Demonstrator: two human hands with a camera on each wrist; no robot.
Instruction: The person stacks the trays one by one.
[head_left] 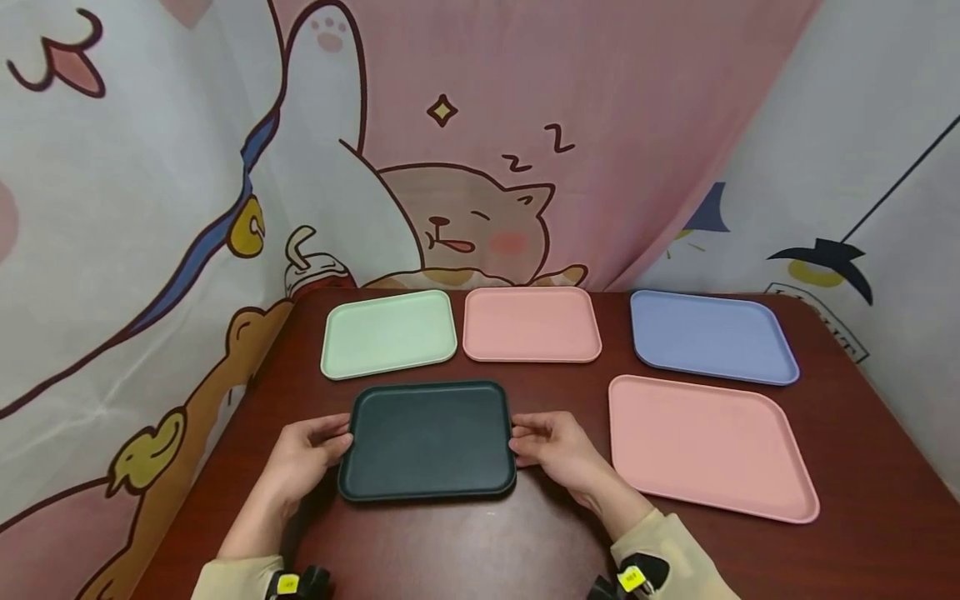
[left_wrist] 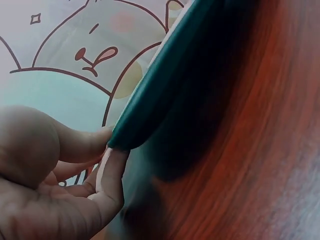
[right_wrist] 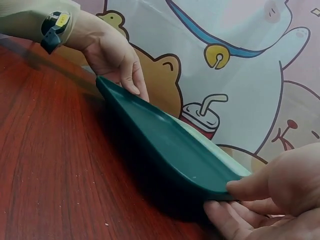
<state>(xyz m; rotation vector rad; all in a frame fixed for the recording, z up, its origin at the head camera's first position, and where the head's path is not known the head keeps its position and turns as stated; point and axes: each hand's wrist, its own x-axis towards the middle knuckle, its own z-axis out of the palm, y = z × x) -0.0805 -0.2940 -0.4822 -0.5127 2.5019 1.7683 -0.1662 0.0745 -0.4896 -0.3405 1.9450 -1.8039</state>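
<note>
The dark tray (head_left: 431,442) is pinched at its left edge by the left hand (head_left: 303,454) and at its right edge by the right hand (head_left: 555,450); it is held just above the table (head_left: 487,550), nearer than the mint tray (head_left: 390,333) and far pink tray (head_left: 532,325), left of the near pink tray (head_left: 708,446). Both ends should be moved evenly, tray level, neighbours not bumped; the rim could slip, so the grip is best left firm until the base is supported.
</note>
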